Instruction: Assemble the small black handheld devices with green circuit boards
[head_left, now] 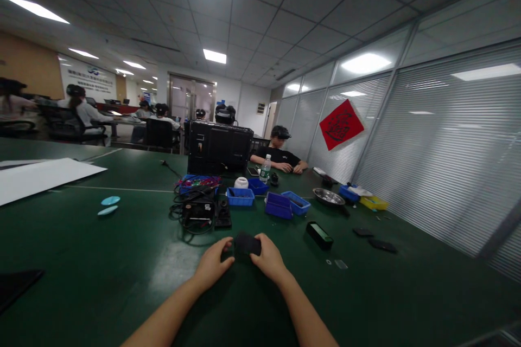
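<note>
Both of my hands grip a small flat black object just above the green table, near its middle. My left hand closes on its left end with the thumb along the near edge. My right hand wraps round its right end. What the black object is I cannot make out. A black device wound with dark cables lies just beyond my hands.
Blue bins and a purple one stand past the cables, with a big black case, a bottle, a metal bowl, a black bar and white sheets. A seated person rests hands at the far end.
</note>
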Demonstrator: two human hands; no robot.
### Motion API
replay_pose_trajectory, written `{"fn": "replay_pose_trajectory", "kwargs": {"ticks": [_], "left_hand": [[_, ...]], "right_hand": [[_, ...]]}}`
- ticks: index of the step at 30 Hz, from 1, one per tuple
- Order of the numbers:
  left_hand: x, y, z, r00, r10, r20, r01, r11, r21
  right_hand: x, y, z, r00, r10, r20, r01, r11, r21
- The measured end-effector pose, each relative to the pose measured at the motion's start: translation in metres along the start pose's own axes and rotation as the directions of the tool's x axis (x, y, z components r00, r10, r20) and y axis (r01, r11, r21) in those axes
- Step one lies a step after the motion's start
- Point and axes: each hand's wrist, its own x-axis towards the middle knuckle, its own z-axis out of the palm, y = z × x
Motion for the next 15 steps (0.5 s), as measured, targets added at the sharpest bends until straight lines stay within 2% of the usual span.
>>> {"fn": "replay_pose_trajectory", "kwargs": {"ticks": [4,9,12,15], "left_hand": [[0.000,0.000,0.000,1.000,0.002,0.000,-0.002,1.000,0.008],[-0.002,0.002,-0.001,1.000,0.019,0.005,-0.019,0.998,0.052],[-0.002,0.002,-0.002,0.999,0.052,0.005,-0.052,0.997,0.058],[-0.001,0.001,-0.002,0.998,0.068,0.006,-0.068,0.994,0.083]], "right_hand": [[-0.001,-0.007,0.010,0.992,0.007,-0.123,-0.027,0.987,-0.160],[-0.003,-0.017,0.022,0.983,-0.078,-0.165,0.007,0.920,-0.393],[-0.007,-0.026,0.026,0.979,-0.127,-0.158,0.045,0.896,-0.442],[-0.012,-0.035,0.028,0.979,-0.155,-0.129,0.089,0.906,-0.414]]}}
